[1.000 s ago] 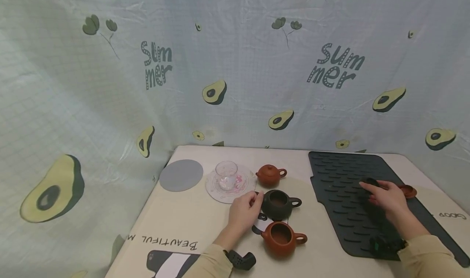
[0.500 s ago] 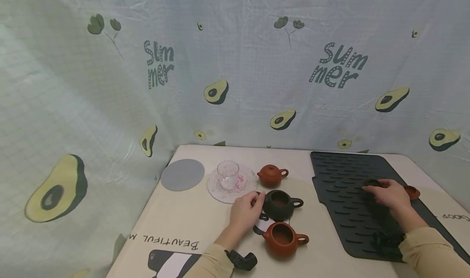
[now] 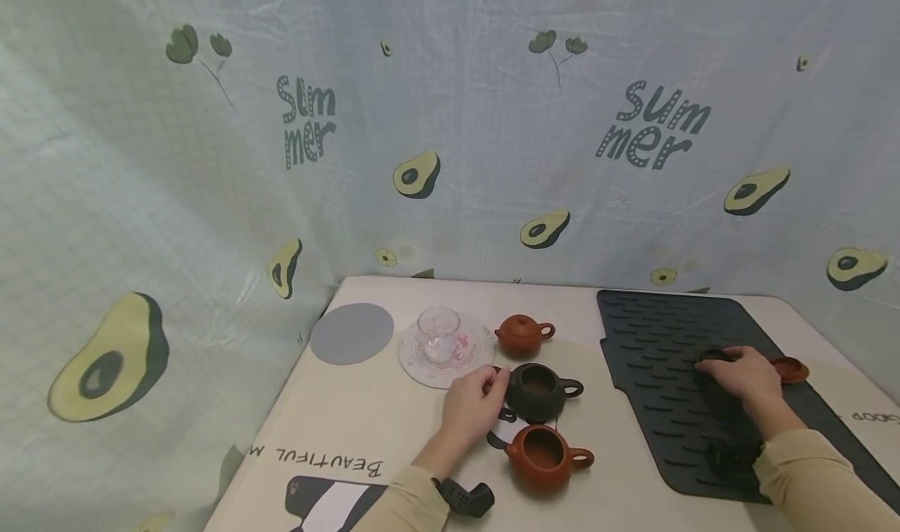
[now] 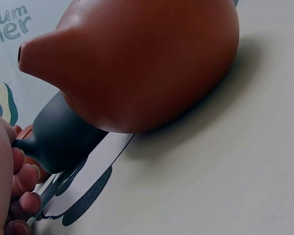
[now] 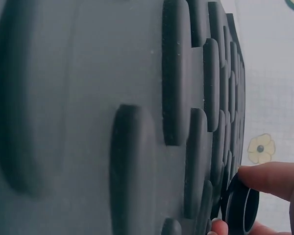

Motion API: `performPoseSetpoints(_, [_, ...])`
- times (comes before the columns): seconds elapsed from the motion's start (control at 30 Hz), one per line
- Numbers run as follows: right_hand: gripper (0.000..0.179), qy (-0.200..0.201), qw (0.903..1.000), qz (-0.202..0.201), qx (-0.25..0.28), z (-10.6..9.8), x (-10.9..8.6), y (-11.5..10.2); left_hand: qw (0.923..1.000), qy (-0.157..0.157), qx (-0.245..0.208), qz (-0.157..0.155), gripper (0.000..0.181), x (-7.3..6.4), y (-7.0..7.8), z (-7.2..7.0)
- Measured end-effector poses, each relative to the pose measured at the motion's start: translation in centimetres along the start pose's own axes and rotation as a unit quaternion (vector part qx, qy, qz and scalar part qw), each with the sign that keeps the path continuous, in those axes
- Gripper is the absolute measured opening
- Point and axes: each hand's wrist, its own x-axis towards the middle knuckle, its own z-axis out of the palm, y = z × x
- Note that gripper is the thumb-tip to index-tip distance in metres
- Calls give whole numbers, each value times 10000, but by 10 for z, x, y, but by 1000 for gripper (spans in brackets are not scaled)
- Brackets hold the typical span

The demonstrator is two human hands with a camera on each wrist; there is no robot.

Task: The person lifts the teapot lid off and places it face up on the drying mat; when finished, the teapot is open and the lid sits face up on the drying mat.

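Observation:
My left hand (image 3: pixel 474 407) grips the spout of a lidless black teapot (image 3: pixel 537 395); in the left wrist view the curled fingers (image 4: pixel 27 178) sit around that spout. Nearer to me stands a lidless reddish-brown teapot (image 3: pixel 543 462), whose body (image 4: pixel 152 63) fills the top of the left wrist view. Low over the dark ridged mat (image 3: pixel 654 407), my right hand (image 3: pixel 748 380) pinches a small round black teapot lid (image 5: pixel 242 208), its hollow rimmed side showing. A reddish-brown lid (image 3: pixel 791 369) lies just right of that hand, partly hidden by it.
Behind the black teapot stands a small reddish-brown teapot (image 3: pixel 522 335) with its lid on. A clear glass cup (image 3: pixel 439 340) stands on a round patterned coaster (image 3: pixel 415 368). A plain grey disc (image 3: pixel 351 333) lies at the back left. A patterned curtain (image 3: pixel 450 126) encloses the table.
The black lid, tilted in my right fingers a second ago, now lies flatter at the mat, with my right hand closer over it. My left hand and the teapots stay put.

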Motion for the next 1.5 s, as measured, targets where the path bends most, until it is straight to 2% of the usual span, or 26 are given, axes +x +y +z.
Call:
performPoseSetpoints(0.4, [84, 11, 9999, -36, -114, 2, -1, -4, 10000, -2, -52, 23, 39, 1, 2, -2])
performPoseSetpoints(0.8, [82, 25, 9993, -95, -364, 4, -1, -7, 10000, -55, -32, -13, 38, 0, 2, -3])
performPoseSetpoints(1.13, [97, -171, 9984, -147, -511, 2, 2, -6, 10000, -68, 45, -40, 37, -1, 1, -4])
performPoseSetpoints(1.33, [109, -149, 9964, 162, -821, -6, 1, -21, 10000, -13, 42, 16, 37, 0, 2, -3])
performPoseSetpoints(1.5, [100, -3, 9957, -69, -922, -9, 1, -40, 10000, -24, -23, -4, 37, 1, 2, -2])
